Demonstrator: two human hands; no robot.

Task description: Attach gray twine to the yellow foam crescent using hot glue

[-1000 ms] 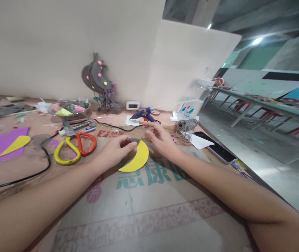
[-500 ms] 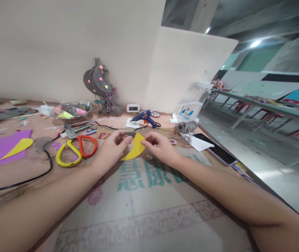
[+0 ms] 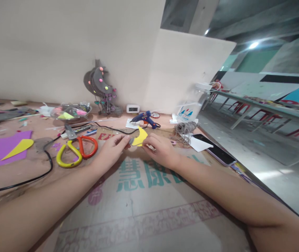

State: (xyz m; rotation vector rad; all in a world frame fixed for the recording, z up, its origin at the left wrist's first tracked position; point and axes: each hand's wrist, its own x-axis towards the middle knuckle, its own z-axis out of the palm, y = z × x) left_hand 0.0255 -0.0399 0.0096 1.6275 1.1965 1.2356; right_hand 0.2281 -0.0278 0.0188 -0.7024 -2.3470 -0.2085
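Observation:
A yellow crescent-shaped piece (image 3: 141, 137) is held up between my two hands above the printed board (image 3: 138, 203). The fingers of my right hand (image 3: 160, 148) pinch its lower right side. My left hand (image 3: 116, 147) is closed, thumb against fingers, on a small grey piece (image 3: 131, 141) at the crescent's left edge. Just beyond the hands lies a blue glue gun (image 3: 147, 119). Scissors (image 3: 77, 150) with one yellow and one red handle rest left of my left hand.
Purple sheets (image 3: 4, 148) with a yellow scrap lie at the left. A black cable (image 3: 49, 164) crosses there. Grey moon decorations (image 3: 99, 82) stand by the wall, near a white clock (image 3: 133, 108). Grey twine (image 3: 185, 130) and a phone (image 3: 217, 152) are at the right.
The yellow crescent has turned and risen between my hands, its tip now pointing up. My left fingers have shifted to its left edge, where the grey piece shows.

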